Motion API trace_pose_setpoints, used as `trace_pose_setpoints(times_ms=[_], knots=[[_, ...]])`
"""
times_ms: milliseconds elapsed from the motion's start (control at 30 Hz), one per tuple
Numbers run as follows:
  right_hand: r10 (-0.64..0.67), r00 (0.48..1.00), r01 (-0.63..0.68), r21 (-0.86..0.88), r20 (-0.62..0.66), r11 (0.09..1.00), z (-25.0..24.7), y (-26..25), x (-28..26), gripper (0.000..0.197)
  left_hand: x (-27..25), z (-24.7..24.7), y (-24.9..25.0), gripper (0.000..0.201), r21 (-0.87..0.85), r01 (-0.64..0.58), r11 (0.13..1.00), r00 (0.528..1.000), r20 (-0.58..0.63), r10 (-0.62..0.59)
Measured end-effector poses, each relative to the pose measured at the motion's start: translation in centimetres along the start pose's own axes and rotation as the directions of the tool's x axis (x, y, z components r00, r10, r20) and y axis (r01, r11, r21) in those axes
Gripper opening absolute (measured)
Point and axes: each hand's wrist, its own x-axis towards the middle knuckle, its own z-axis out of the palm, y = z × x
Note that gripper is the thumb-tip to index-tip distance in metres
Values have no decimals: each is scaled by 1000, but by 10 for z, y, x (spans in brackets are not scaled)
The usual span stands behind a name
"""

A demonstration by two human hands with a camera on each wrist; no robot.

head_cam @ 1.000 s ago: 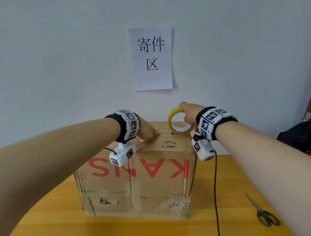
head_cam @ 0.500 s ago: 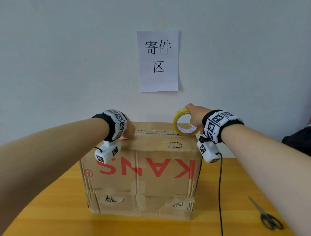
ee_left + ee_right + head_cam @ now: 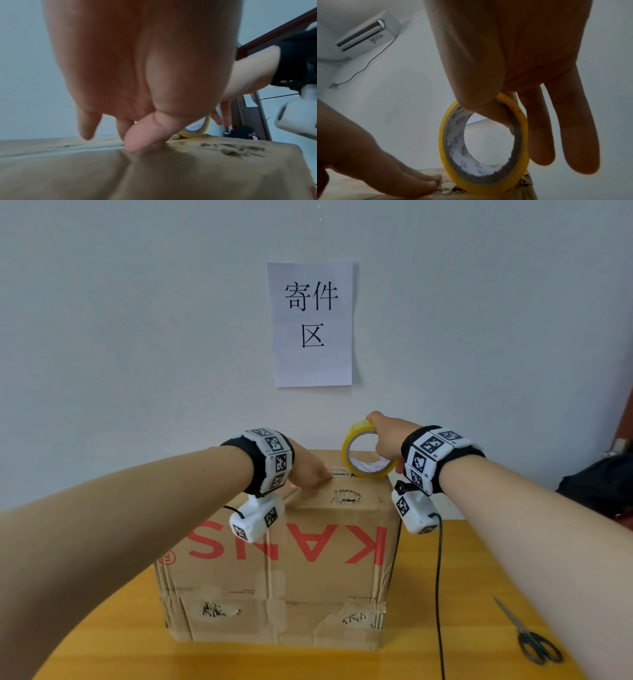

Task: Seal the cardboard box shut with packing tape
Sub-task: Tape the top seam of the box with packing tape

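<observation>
The box [image 3: 284, 563] stands on the table [image 3: 479, 594], near the wall. On its top, toward 3 o'clock, the tape [image 3: 368, 453] stands on edge over the seam. The right hand [image 3: 387, 436] pinches the roll at 12 o'clock, thumb inside the core, the other fingers hanging straight behind. The left hand [image 3: 308, 470] is spread open, thumb and fingertips pressed on the top at 9 o'clock of the roll, seemingly pinning the tape's start.

Risks, as I judge them: if the left fingers lift, the stuck end may peel back with the pull. A tilted roll could steer the strip off the seam. The torn, fuzzy cardboard by the fingers may bond poorly. Scissors [image 3: 534, 642] lie well apart at 4 o'clock, so cutting means freeing a hand.

Clear tape on the cardboard is hard to make out; how much is laid I cannot tell. The far flaps are hidden.
</observation>
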Motion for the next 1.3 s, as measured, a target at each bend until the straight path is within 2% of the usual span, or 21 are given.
trace_pose_setpoints(times_ms=[133, 233, 267, 333, 367, 500, 600, 700, 833, 967, 1100, 1267, 1300], knots=[[4, 1000, -4, 44, -4, 999, 1, 4, 2, 53, 6, -9, 23, 48, -69, -69, 995, 998, -18, 68], [11, 999, -18, 216, 35, 976, 1, 13, 2, 63, 11, -12, 25, 47, -111, -67, 992, 998, -15, 65], [23, 999, -37, 317, 50, 948, 1, 16, 2, 59, 12, -12, 25, 47, -123, -57, 991, 998, -10, 56], [61, 995, -88, 412, 79, 907, 2, 20, 1, 39, 12, -13, 24, 48, -138, -43, 989, 999, -10, 42], [78, 993, -107, 388, 89, 915, 2, 21, 2, 33, 12, -14, 24, 48, -146, -40, 989, 999, -11, 39], [80, 989, -112, 271, 125, 956, 2, 21, 7, 29, 15, -18, 24, 49, -197, -3, 980, 1000, 17, 6], [99, 988, -119, 179, 114, 977, 6, 20, 12, 12, 9, -23, 29, 42, -245, 39, 969, 999, -21, -46], [123, 989, -136, 189, 77, 972, 11, 20, 17, 6, 6, -27, 35, 44, -245, 62, 967, 997, -39, -74], [130, 990, -138, 236, 47, 962, 14, 18, 17, 10, 6, -26, 39, 44, -231, 95, 968, 992, -61, -112], [154, 988, -151, 143, -13, 978, 9, 20, 15, 6, 1, -26, 43, 45, -193, 110, 975, 990, -68, -125], [206, 978, -202, 77, -45, 976, 5, 34, 13, 20, -1, -24, 43, 45, -149, 124, 981, 988, -76, -137], [253, 965, -256, -35, -66, 966, 0, 51, 4, 14, -2, -23, 41, 45, -119, 99, 988, 992, -71, -108], [257, 965, -260, -45, -58, 965, 1, 53, 3, 11, -2, -24, 40, 49, -105, 81, 991, 994, -60, -87]])
